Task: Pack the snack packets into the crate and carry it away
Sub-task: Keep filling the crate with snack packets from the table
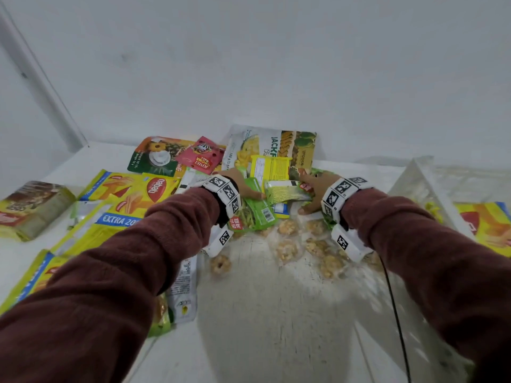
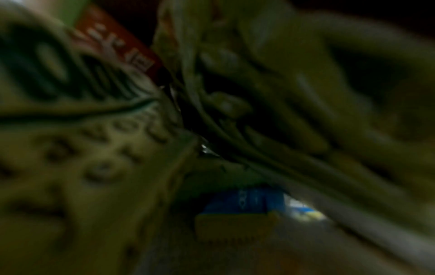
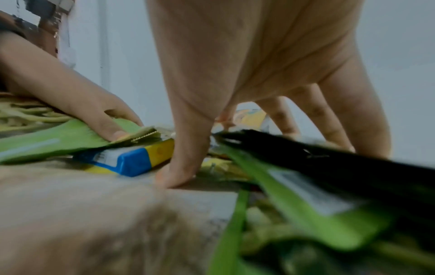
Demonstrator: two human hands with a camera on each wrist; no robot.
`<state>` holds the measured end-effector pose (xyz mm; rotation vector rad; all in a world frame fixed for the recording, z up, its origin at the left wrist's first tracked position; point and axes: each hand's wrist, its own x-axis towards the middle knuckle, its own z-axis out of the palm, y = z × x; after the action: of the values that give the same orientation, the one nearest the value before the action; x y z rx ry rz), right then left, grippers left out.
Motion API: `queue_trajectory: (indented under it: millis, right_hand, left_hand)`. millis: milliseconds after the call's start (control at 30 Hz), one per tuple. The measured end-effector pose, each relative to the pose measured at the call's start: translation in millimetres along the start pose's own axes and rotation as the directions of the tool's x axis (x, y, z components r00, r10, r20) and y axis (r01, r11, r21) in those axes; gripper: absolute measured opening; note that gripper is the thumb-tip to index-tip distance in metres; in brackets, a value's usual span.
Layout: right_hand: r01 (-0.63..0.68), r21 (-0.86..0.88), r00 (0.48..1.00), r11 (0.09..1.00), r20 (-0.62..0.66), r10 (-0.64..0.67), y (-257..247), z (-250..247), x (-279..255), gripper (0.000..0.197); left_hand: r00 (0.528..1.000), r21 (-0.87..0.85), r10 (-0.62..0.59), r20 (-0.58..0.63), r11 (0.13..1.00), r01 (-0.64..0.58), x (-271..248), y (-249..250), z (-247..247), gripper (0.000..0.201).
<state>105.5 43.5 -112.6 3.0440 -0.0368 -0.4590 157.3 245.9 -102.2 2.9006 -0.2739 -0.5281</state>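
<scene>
At worktop centre: both hands on a heap of snack packets, crate at 3 o'clock.
Head view: left hand (image 1: 243,186) lies flat on a green packet (image 1: 255,205); right hand (image 1: 312,192) spread over a yellow-green packet (image 1: 287,192); clear crate (image 1: 414,186) tilted, well apart. Left wrist view: dark blur, grip cannot be told. Right wrist view: right fingers (image 3: 183,167) splayed, tips down on the pile. Judged light, crinkly, slippery; best scooped from both sides.

Snack packets are strewn flat over the white desk (image 1: 276,313): a jackfruit bag (image 1: 276,145) is propped at the wall, green packets (image 1: 255,208) are piled at centre, yellow bags (image 1: 121,200) lie left, and clear cookie packs (image 1: 287,248) lie nearer. A clear crate (image 1: 420,183) is seen at right.
</scene>
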Motion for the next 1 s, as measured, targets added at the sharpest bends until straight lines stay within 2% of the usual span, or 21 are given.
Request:
queue_trajectory:
  millis: [100,200,333,400,500,600,700,800,900,1000]
  right_hand:
    - [0.017,-0.016,1.0,1.0,0.011,-0.017,-4,-5,1,0.085]
    - [0.02,-0.07,1.0,0.997,0.002,-0.02,-7,-4,3,0.065]
    - [0.032,-0.118,0.999,0.992,-0.031,-0.036,-8,-2,4,0.047]
    - [0.034,-0.116,0.998,0.993,-0.04,-0.039,-9,-2,3,0.044]
    - [0.027,-0.094,0.996,0.995,-0.086,-0.035,-8,-2,0,0.049]
    - [0.02,-0.039,0.996,0.999,-0.084,-0.023,-4,-3,-4,0.056]
    - [0.008,0.062,0.994,0.998,-0.109,-0.001,4,-9,-12,0.054]
    - [-0.017,0.186,0.99,0.982,-0.134,0.042,12,-19,-21,0.048]
    - [0.0,0.336,0.969,0.942,-0.233,0.083,21,-30,-30,0.04]
    - [0.05,0.458,0.917,0.888,-0.372,0.14,29,-39,-40,0.038]
  left_hand:
    - [0.999,-0.063,-0.024,0.021,0.998,0.026,6,-2,-1,0.101]
    - [0.999,-0.122,0.023,0.033,0.992,-0.019,10,-2,0,0.106]
    - [0.994,-0.14,0.089,0.056,0.987,-0.08,15,-2,1,0.097]
    - [0.993,-0.147,0.088,0.081,0.986,-0.075,16,0,1,0.092]
    - [0.993,-0.158,0.072,0.09,0.986,-0.057,20,8,2,0.083]
    - [0.995,-0.167,0.05,0.083,0.985,-0.035,20,20,3,0.079]
    - [0.999,-0.167,0.038,0.003,0.985,-0.037,19,28,3,0.077]
    - [0.998,-0.182,0.034,0.044,0.983,-0.025,18,33,0,0.094]
    - [0.996,-0.2,0.064,0.062,0.979,-0.05,23,34,2,0.099]
    - [0.997,-0.256,0.055,0.057,0.966,-0.039,19,32,-1,0.096]
